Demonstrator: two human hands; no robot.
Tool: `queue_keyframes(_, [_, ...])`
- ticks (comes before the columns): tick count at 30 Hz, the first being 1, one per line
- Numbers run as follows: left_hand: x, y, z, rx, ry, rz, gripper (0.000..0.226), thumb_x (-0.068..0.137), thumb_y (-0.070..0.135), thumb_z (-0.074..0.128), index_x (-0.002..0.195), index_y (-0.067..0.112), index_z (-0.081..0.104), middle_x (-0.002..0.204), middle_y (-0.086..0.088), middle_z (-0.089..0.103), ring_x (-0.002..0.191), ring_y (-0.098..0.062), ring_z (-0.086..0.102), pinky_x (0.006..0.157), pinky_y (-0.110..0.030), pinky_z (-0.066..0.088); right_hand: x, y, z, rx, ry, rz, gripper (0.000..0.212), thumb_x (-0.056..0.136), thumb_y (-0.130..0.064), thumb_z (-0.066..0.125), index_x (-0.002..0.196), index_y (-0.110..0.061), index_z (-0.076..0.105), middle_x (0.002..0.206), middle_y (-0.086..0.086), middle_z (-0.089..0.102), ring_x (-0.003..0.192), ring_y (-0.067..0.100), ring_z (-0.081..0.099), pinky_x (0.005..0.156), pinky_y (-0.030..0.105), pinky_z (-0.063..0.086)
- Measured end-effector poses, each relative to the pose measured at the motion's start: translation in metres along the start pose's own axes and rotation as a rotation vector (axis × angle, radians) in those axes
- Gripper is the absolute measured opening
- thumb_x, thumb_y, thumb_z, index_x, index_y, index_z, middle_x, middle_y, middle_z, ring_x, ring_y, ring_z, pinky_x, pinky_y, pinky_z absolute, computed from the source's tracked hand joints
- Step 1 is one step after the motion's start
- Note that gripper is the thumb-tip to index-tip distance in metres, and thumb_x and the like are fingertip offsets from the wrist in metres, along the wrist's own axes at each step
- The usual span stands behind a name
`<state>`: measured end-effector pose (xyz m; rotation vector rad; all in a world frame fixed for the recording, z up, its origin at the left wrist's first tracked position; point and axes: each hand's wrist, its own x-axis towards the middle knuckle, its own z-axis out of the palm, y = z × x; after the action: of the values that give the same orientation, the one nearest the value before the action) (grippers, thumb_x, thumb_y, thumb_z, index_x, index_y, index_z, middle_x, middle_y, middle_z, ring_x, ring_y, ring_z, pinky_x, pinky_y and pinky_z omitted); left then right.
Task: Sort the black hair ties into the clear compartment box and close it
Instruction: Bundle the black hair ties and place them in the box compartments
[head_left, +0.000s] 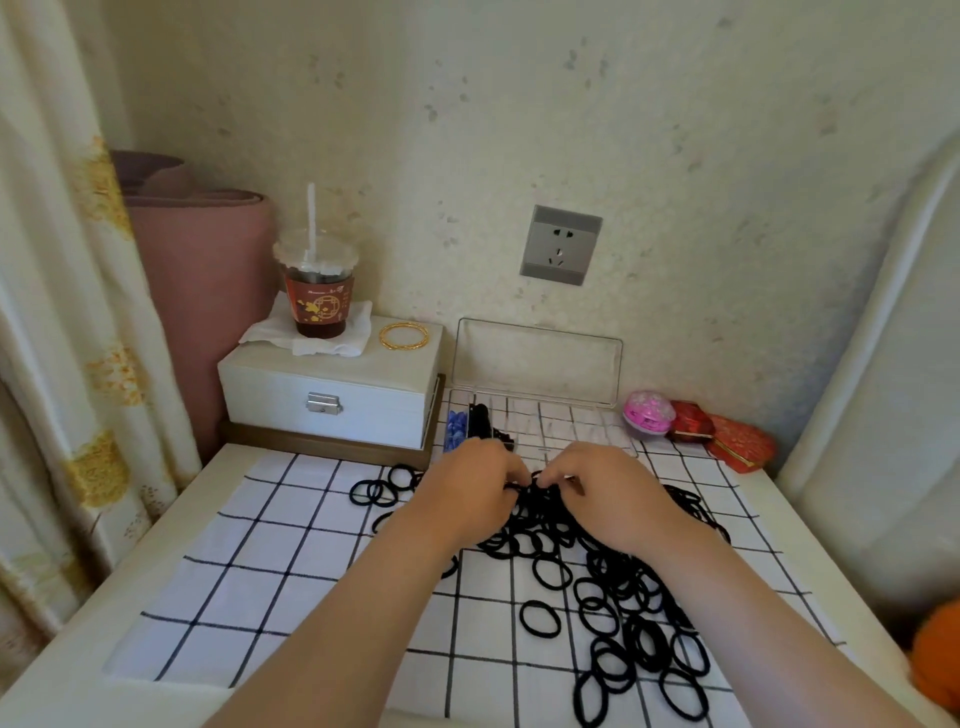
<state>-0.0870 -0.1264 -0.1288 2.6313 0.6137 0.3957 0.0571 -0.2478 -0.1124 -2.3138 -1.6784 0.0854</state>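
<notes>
A pale tabletop (78, 649) fills the lower view, and most of it is covered by a white cloth with a black grid (234, 571). At the back left stands a white latched case (332, 384) on a wooden base. The black hair ties (623, 597) lie in a loose heap across the right half of the cloth, with a few stray loops off to the left. The clear compartment box (571, 421) sits against the wall behind the heap, just right of the case, with its lid (537, 364) raised upright. Some ties are already in a compartment near its left end, beside one holding blue pieces (456, 428). Both hands meet at the far edge of the heap, in front of the box: the left hand (467, 499) curls its fingers into a bunch of ties, and the right hand (608, 499) pinches ties between thumb and fingers. A lidded drink cup (318, 291) with a straw stands on a tissue on top of the case, next to gold bangles (404, 336).
</notes>
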Motion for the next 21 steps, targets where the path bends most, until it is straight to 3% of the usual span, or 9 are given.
queue_keyframes(3, [-0.004, -0.002, 0.012, 0.076, -0.062, 0.028, 0.043, 0.094, 0.025, 0.057, 0.137, 0.032, 0.055, 0.124, 0.002, 0.057, 0.118, -0.018, 0.048, 0.097, -0.039, 0.047, -0.005, 0.007, 0.002, -0.085, -0.024, -0.032, 0.036, 0.096, -0.015, 0.050, 0.118, -0.037, 0.069, 0.116, -0.017, 0.060, 0.101, 0.010, 0.061, 0.086, 0.031, 0.052])
queue_keyframes(7, [-0.005, -0.005, 0.023, 0.148, -0.021, 0.062, 0.058, 0.094, 0.039, 0.057, 0.148, 0.034, 0.037, 0.127, 0.004, 0.053, 0.117, -0.016, 0.044, 0.099, -0.035, 0.042, -0.008, 0.012, -0.001, -0.154, -0.050, 0.010, 0.037, 0.091, -0.025, 0.051, 0.125, -0.033, 0.061, 0.115, -0.012, 0.057, 0.104, 0.014, 0.059, 0.084, 0.034, 0.050])
queue_keyframes(10, [-0.002, -0.001, 0.030, 0.180, 0.017, 0.116, 0.057, 0.095, 0.043, 0.055, 0.148, 0.037, 0.037, 0.133, 0.007, 0.049, 0.120, -0.014, 0.040, 0.102, -0.033, 0.037, -0.008, 0.011, -0.008, -0.205, -0.110, 0.052, 0.037, 0.084, -0.036, 0.057, 0.121, -0.031, 0.059, 0.111, -0.010, 0.056, 0.105, 0.015, 0.056, 0.081, 0.031, 0.046])
queue_keyframes(14, [0.002, 0.007, 0.039, 0.249, -0.062, 0.135, 0.057, 0.096, 0.041, 0.054, 0.149, 0.038, 0.034, 0.147, 0.005, 0.038, 0.133, -0.018, 0.030, 0.109, -0.036, 0.029, -0.008, 0.013, -0.010, -0.241, -0.371, 0.127, 0.051, 0.082, -0.036, 0.062, 0.132, -0.033, 0.052, 0.121, -0.004, 0.050, 0.115, 0.021, 0.051, 0.089, 0.033, 0.046])
queue_keyframes(21, [0.004, 0.004, 0.031, 0.231, -0.095, 0.033, 0.038, 0.094, 0.038, 0.057, 0.133, 0.034, 0.057, 0.134, 0.006, 0.051, 0.123, -0.017, 0.038, 0.106, -0.035, 0.035, -0.007, 0.008, -0.004, -0.212, -0.339, 0.083, 0.031, 0.087, -0.025, 0.064, 0.118, -0.029, 0.068, 0.110, -0.003, 0.066, 0.105, 0.022, 0.063, 0.084, 0.032, 0.051])
